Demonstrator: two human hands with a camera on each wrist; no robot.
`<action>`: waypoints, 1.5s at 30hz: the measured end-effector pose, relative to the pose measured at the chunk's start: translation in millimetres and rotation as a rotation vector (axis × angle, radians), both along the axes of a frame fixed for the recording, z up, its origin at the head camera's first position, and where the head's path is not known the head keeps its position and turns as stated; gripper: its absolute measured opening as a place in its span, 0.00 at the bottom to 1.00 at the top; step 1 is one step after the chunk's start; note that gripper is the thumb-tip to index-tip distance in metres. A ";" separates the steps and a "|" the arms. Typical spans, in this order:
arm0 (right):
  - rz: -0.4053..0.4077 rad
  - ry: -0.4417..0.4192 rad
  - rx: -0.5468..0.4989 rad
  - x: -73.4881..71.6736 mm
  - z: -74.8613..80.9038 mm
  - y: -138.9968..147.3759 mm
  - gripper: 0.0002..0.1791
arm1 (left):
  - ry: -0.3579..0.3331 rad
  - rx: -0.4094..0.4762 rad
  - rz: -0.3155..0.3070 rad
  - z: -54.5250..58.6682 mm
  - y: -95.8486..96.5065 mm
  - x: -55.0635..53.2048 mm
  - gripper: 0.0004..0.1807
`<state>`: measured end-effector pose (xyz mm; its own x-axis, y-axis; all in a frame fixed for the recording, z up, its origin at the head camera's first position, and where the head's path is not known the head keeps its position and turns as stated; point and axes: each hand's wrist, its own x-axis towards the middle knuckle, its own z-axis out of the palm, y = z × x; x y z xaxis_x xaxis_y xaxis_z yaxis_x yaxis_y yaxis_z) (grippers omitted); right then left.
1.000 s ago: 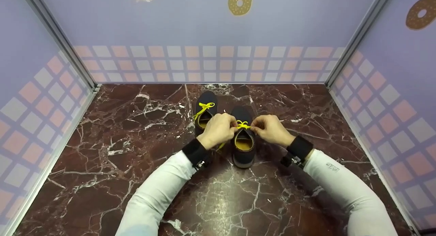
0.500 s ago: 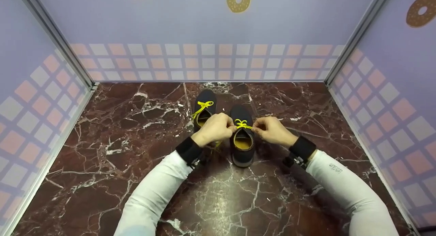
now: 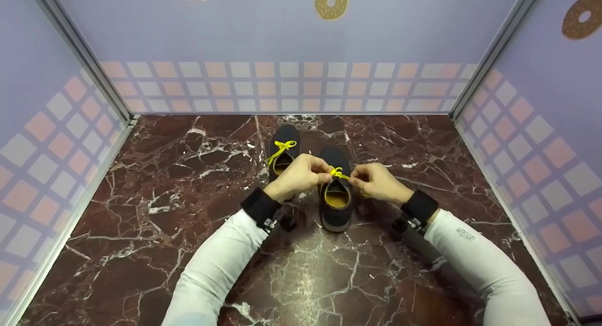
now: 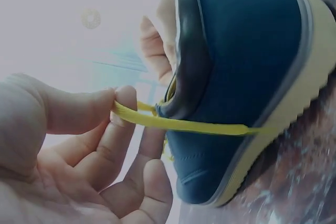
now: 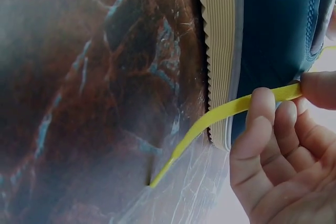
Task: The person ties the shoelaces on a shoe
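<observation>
A dark shoe point(image 3: 336, 218) with a yellow lining stands on the floor, its toe towards the back wall. Its yellow lace point(image 3: 337, 172) is crossed over the tongue, with small loops at the front. On the left side my left hand point(image 3: 303, 176) pinches one lace end between thumb and index finger; the left wrist view shows the yellow tail point(image 4: 197, 126) trailing across the shoe's side. From the right, my right hand point(image 3: 380, 182) pinches the other end, whose tail point(image 5: 210, 116) hangs past the ribbed sole point(image 5: 220, 51).
A matching shoe point(image 3: 285, 134) with a tied yellow bow point(image 3: 283, 147) stands just left, partly hidden behind my left hand. Dark red marble floor point(image 3: 155, 250) lies around both shoes. Patterned panels point(image 3: 301, 48) wall in the back and both sides.
My left fingertips have moved slightly right, closer to the knot, the index finger raised. The right hand has shifted slightly right and down, still pinching its lace end. The shoes stay put.
</observation>
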<state>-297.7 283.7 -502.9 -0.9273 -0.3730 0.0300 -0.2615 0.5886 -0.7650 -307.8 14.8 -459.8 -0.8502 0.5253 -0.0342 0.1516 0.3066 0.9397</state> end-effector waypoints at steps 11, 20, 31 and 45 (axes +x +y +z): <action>0.031 -0.008 -0.025 -0.3 -1.1 1.3 0.06 | -0.063 0.216 0.175 -20.0 15.1 -0.9 0.11; 0.041 -0.008 -0.036 -0.9 -2.7 1.1 0.04 | -0.052 0.338 0.290 -33.0 27.9 -0.3 0.08; 0.048 -0.068 -0.118 0.8 -3.2 4.4 0.04 | -0.064 0.360 0.306 -35.2 33.3 2.1 0.06; 0.138 -0.072 -0.029 7.9 1.5 5.9 0.04 | -0.211 0.349 0.254 -31.4 28.5 9.0 0.13</action>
<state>-289.8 289.6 -501.4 -0.8677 -0.4966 -0.0216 -0.2822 0.5279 -0.8010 -298.8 43.3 -491.2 -0.9466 0.3127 -0.0781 -0.0922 -0.0305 0.9953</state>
